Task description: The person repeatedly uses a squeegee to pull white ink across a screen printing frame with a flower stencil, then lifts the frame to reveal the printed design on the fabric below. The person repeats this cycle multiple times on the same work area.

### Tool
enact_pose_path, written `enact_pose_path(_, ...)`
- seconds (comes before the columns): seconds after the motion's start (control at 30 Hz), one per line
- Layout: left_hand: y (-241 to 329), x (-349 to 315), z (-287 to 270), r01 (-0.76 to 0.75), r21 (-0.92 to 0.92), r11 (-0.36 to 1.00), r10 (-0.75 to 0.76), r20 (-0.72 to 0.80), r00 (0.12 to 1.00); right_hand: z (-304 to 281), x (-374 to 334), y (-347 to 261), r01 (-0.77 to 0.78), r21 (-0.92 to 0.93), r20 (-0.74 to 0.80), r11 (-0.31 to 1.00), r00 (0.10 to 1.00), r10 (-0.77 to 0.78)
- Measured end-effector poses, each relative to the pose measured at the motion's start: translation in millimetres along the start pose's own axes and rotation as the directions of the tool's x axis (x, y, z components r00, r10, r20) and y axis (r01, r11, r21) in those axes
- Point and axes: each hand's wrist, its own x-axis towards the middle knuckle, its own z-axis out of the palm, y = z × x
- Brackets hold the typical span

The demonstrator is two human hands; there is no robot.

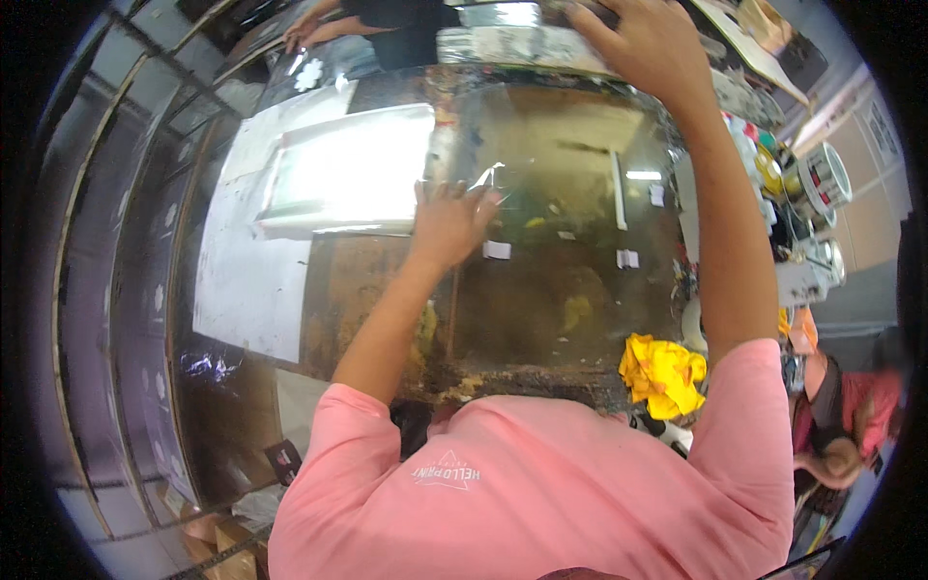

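My left hand [450, 224] lies with spread fingers at the right edge of a stack of shiny clear sheets [353, 169]. A crumpled bit of clear film glints by its fingertips. My right hand [659, 50] stretches over the far right side of the table, next to a row of pale, film-wrapped bundles [522, 46]. Its thumb is held apart, and the upper edge cuts off most of its other fingers. Between my arms is a glossy brown panel [522, 309] with small white tabs [497, 250] and a thin white strip [619, 190] on it.
White paper [253, 280] lies under the sheet stack. A crumpled yellow cloth [662, 376] is at the table's near right edge. Tubs and cans [820, 174] stand at the right. Metal rack bars [116, 261] run along the left. Another person's arm [333, 27] shows at the far left.
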Motion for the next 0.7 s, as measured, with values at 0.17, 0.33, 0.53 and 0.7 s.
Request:
enact_pose_path(0.17, 71, 2, 75, -0.18, -0.006, 0.984, 0.181, 0.036, 0.983, 6, 5, -4, 0.016, 0.143, 0.055, 0.99, 0.998, -0.024)
enact_pose_path(0.33, 132, 16, 97, -0.302, 0.003, 0.953, 0.302, -0.002, 0.953, 2, 5, 5, 0.022, 0.1, 0.024, 0.995, 0.999, -0.025)
enact_pose_path(0.53, 159, 12, 99, -0.362, 0.01, 0.932, 0.362, -0.022, 0.932, 10, 18, 21, 0.047, 0.002, -0.031, 0.999, 0.998, -0.046)
enact_pose_path(0.7, 158, 8, 97, -0.364, -0.02, 0.931, 0.361, -0.08, 0.929, 6, 19, 13, 0.054, 0.009, -0.074, 0.998, 0.996, -0.053)
